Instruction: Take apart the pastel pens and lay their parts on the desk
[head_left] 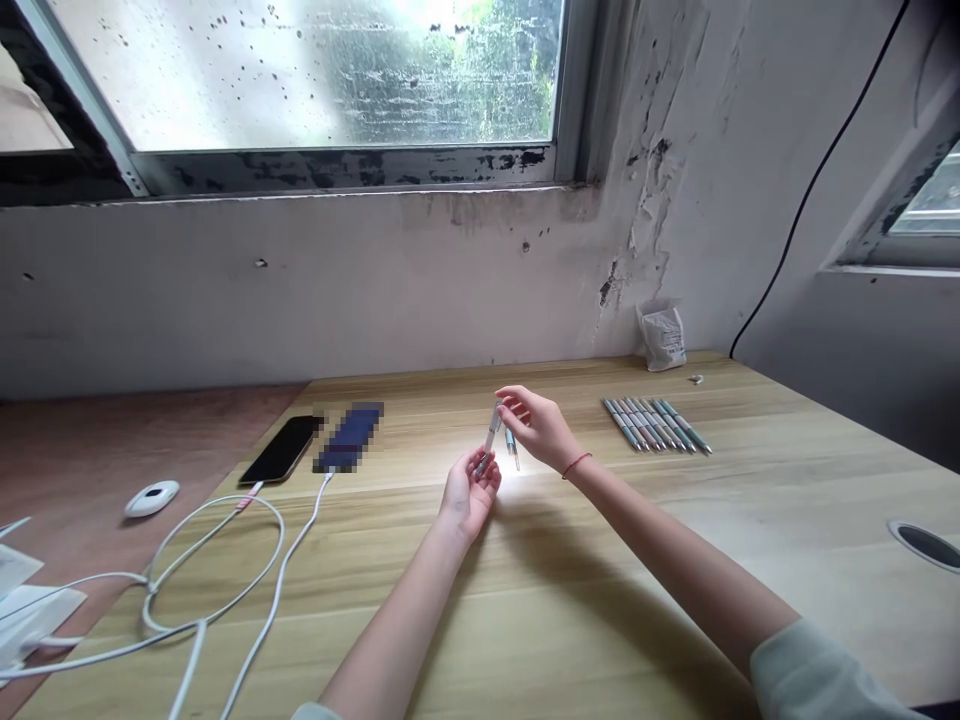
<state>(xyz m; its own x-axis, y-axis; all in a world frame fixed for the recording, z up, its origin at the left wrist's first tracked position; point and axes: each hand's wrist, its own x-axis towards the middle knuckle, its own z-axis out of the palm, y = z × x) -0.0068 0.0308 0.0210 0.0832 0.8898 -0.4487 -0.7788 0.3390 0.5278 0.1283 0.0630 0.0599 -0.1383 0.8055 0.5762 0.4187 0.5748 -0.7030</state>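
A slim pen barrel (492, 428), pale and partly clear, stands tilted between my two hands above the wooden table. Its lower end is gripped by the fingers of my left hand (470, 490), palm turned up. At its upper end the thumb and fingers of my right hand (541, 425) are pinched. Just beyond the hands, a blue pen part (511, 441) and a thin refill (516, 461) lie on the table, partly hidden by my right hand.
Several pens (656, 425) lie in a row at the right. A black phone (281, 450) and a blurred blue device (351, 437) lie left, with white cables (279, 590) looping nearby. A crumpled white packet (663, 338) stands against the wall. The table (600, 640) has a cable hole right.
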